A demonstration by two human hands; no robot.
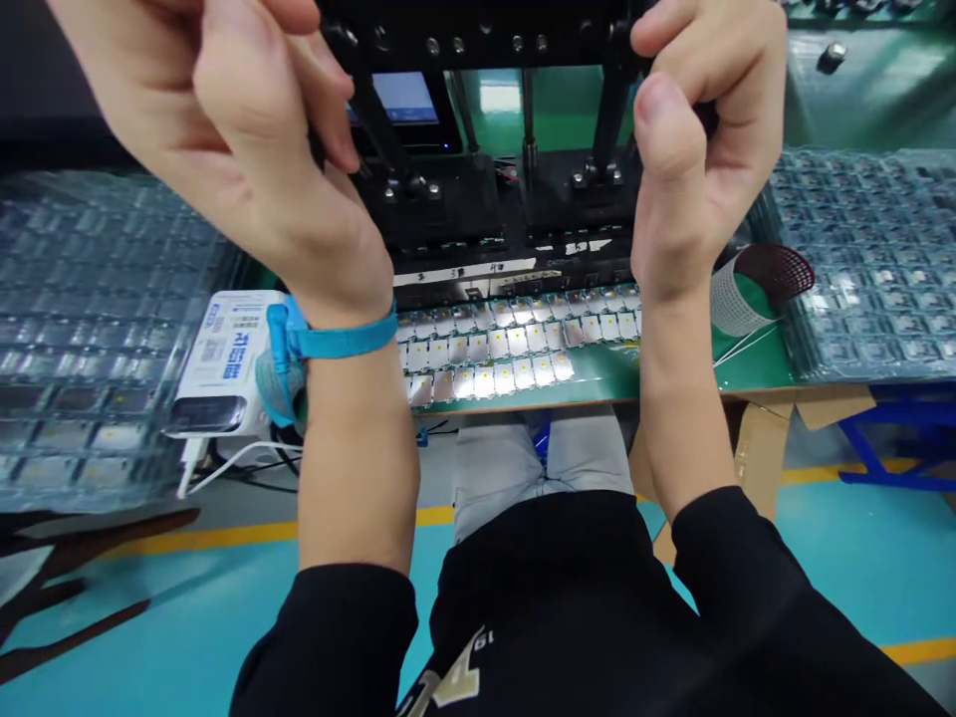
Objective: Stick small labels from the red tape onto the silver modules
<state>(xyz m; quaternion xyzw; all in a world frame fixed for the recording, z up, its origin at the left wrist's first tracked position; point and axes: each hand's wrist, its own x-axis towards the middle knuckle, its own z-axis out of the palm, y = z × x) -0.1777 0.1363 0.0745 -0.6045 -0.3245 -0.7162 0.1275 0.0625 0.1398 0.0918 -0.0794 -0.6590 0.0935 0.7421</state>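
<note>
My left hand [254,139], a blue wrist strap [348,341] below it, is raised at the left side of a black metal fixture [478,40]. Its fingers curl against the fixture's upper part, and some of them are cut off by the top edge. On the opposite side my right hand [702,139] has its fingers bent in and its thumb pointing up at the end of the same upper part. Its grip is partly hidden. Below the fixture, small square metal-faced boards [515,344] lie in rows on the green mat [604,368].
Clear plastic trays with many pockets stand at the left [97,329] and right [873,259]. A white box-shaped device [231,349] with a cable is beside my left wrist. A mesh cup [754,289] lies near my right forearm. Behind the fixture is a lit screen [405,98].
</note>
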